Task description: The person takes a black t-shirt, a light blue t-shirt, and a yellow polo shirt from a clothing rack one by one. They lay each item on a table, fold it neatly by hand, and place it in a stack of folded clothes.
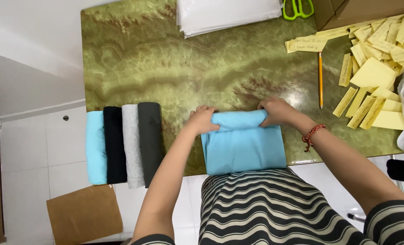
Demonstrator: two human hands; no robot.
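Both hands grip the rolled far edge of a light blue folded garment: left hand, right hand. Four rolled garments lie left of the left hand.

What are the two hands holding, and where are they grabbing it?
Both hands hold the light blue folded garment by its rolled far edge: the left hand grips the left end, the right hand the right end.
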